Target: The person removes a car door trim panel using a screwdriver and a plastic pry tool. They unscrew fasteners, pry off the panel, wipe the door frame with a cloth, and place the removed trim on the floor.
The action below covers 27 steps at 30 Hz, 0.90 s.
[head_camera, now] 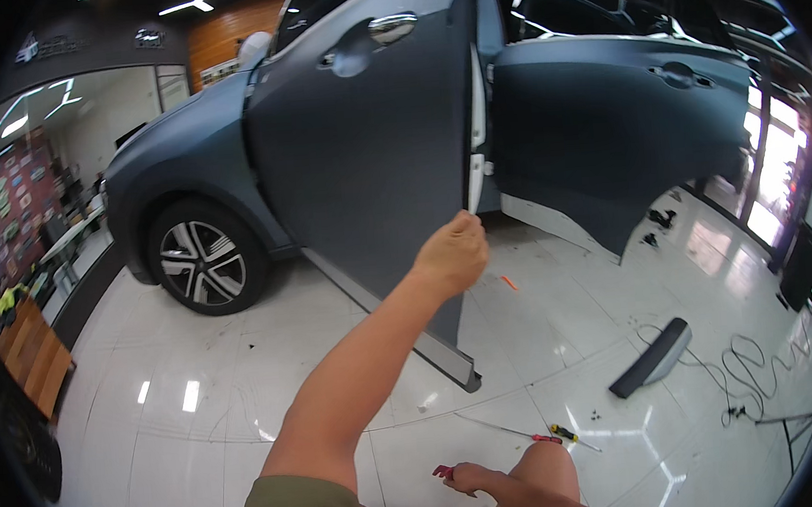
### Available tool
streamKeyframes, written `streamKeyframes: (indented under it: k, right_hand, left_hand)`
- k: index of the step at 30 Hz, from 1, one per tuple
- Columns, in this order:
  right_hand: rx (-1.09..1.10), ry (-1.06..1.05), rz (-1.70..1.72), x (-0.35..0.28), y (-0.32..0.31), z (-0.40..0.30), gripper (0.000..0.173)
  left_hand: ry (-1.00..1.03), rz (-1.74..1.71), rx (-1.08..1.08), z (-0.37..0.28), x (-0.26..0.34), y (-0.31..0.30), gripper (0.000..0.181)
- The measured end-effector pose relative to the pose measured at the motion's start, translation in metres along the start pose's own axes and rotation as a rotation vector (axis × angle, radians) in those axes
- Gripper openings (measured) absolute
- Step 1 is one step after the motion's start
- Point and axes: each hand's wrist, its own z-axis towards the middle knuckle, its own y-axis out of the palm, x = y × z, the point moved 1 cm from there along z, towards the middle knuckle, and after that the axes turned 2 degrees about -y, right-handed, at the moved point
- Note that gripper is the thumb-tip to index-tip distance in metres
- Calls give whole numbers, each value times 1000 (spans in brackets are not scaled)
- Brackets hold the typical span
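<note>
A matte blue-grey car's front door (371,157) stands open before me, with a chrome piece at its handle. My left hand (454,250) is closed at the door's rear edge, just below a white strip (475,178); the fingers hide exactly what they pinch. Low by my knee, my right hand (468,479) holds a small red tool (443,472), mostly covered by the fingers. A red-handled tool with a long thin shaft (546,439) and a yellow-and-black screwdriver (564,432) lie on the floor beside my knee.
A grey trim panel (445,360) extends below the door. The rear door (609,126) stands at the right. On the tiled floor lie a dark and silver part (650,358), tangled cable (753,370), an orange piece (509,283) and small black parts (661,219). The front wheel (202,261) is at left.
</note>
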Motion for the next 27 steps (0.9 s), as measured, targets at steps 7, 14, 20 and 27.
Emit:
streamKeyframes:
  k: [7, 14, 20, 27]
  right_hand:
    - [47, 59, 94, -25, -23, -27, 43]
    - [466, 207, 784, -85, -30, -102, 41]
    - [949, 683, 1188, -52, -162, -337, 45]
    - [1305, 996, 999, 13, -161, -625, 17]
  left_hand:
    - [-8, -72, -19, 0, -3, 7, 14]
    - [47, -236, -303, -15, 3, -17, 19]
    - [197, -342, -726, -5, -18, -69, 25]
    - [214, -507, -1103, -43, -48, -117, 31]
